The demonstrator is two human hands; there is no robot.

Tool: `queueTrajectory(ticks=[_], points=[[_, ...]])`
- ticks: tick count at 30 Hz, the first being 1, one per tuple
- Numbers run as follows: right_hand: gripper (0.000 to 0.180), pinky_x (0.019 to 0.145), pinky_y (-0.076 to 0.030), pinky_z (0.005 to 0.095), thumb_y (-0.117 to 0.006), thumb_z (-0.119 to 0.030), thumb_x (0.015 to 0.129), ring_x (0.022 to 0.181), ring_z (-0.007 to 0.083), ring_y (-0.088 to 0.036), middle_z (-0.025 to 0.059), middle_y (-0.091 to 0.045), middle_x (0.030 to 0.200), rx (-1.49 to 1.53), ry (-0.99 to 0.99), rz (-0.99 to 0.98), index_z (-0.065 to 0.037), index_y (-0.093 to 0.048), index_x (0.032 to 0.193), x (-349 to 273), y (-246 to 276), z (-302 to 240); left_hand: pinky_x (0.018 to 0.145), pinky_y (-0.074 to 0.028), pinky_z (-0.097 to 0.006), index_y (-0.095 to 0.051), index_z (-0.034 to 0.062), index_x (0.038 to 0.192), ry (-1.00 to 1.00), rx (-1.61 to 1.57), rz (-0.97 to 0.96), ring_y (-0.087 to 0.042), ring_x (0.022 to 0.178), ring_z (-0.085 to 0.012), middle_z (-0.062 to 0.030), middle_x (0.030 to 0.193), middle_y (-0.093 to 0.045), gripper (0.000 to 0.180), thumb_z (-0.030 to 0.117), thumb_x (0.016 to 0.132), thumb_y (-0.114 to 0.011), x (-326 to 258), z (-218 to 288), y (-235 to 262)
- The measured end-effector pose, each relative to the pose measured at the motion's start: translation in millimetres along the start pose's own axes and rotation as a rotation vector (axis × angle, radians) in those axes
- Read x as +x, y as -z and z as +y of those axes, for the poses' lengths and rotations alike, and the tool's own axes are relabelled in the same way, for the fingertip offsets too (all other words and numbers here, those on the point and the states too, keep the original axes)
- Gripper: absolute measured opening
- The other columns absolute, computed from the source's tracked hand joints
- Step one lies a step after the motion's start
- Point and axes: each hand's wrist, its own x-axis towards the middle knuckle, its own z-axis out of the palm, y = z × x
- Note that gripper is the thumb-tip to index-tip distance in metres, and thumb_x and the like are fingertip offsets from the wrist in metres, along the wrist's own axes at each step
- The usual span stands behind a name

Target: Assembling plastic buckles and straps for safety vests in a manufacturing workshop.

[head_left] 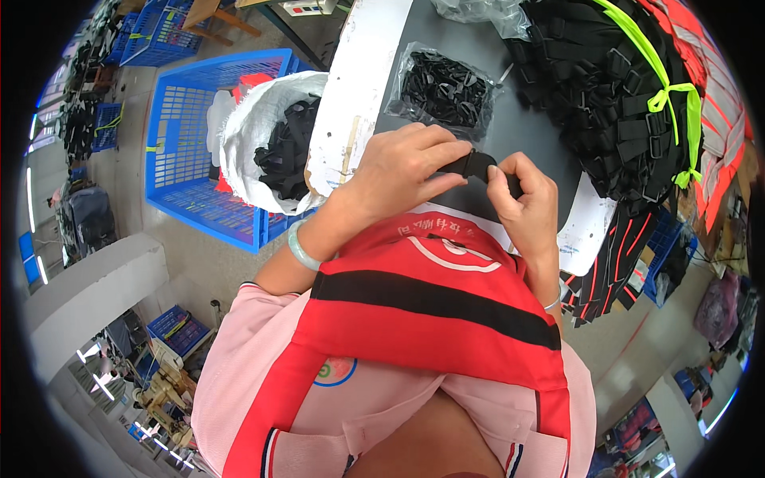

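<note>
Over the near edge of the table, both hands hold a short piece of black webbing strap (478, 166). My left hand (406, 167) pinches its left end between thumb and fingers. My right hand (524, 195) grips the other end, thumb against forefinger. Whether a small buckle sits on the strap between them I cannot make out. Just beyond the fingers lies an open clear plastic bag (398, 99) of small black plastic buckles (446, 88). To the right is a large heap of black straps with buckles (629, 111), bundled with a neon-yellow tie (665, 95).
The table (574, 207) has a dark top with white borders. At its left, a white woven sack (239, 135) of black straps stands by a blue plastic crate (179, 175). Crumpled clear plastic (482, 12) lies at the back. Orange-and-grey pieces (721, 119) hang far right.
</note>
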Motion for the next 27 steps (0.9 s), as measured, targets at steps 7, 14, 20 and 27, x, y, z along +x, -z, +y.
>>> queueTrajectory(ticks=[7, 14, 20, 27], points=[[0.008, 0.053, -0.039, 0.0222, -0.060, -0.008, 0.085, 0.061, 0.0041, -0.047, -0.0018, -0.055, 0.072, 0.711, -0.246, -0.411, -0.004, -0.057, 0.091, 1.1, -4.8, 17.7, 0.071, -0.049, -0.027, -0.065, 0.0050, 0.103, 0.113, -0.556, -0.062, -0.062, 0.084, -0.0162, -0.0060, 0.091, -0.064, 0.037, 0.007, 0.067, -0.076, 0.9, -4.6, -6.2], [0.038, 0.069, -0.051, 0.0297, -0.073, -0.017, 0.078, 0.079, 0.0182, -0.064, 0.0096, -0.065, 0.092, 0.519, -0.122, -0.293, -0.004, -0.053, 0.107, 1.1, -31.7, 3.0, 0.071, -0.045, -0.020, -0.055, 0.0027, 0.099, 0.801, -1.130, -0.042, -0.053, 0.082, -0.0050, -0.0012, 0.090, -0.058, 0.014, 0.014, 0.092, -0.054, -22.1, 2.1, -20.8], [0.035, 0.069, -0.050, 0.0347, -0.074, -0.024, 0.072, 0.081, 0.0298, -0.063, 0.0096, -0.062, 0.093, 0.126, 0.113, -0.263, -0.007, -0.059, 0.100, 15.5, -35.7, -10.4, 0.095, -0.044, -0.038, -0.056, -0.0068, 0.105, 0.731, -1.456, 0.530, -0.055, 0.107, -0.0259, -0.0178, 0.110, -0.059, 0.029, 0.018, 0.090, -0.054, -41.5, -35.7, 30.0], [0.025, 0.080, -0.046, 0.0283, -0.060, -0.019, 0.089, 0.090, 0.0180, -0.060, 0.0085, -0.061, 0.104, 0.336, 0.077, -0.098, -0.002, -0.062, 0.107, 38.0, -39.7, 49.6, 0.086, -0.043, -0.037, -0.050, 0.0033, 0.076, 0.297, -1.488, 0.909, -0.052, 0.091, -0.0223, -0.0108, 0.095, -0.054, 0.019, 0.015, 0.091, -0.054, -114.7, -97.0, 195.1]])
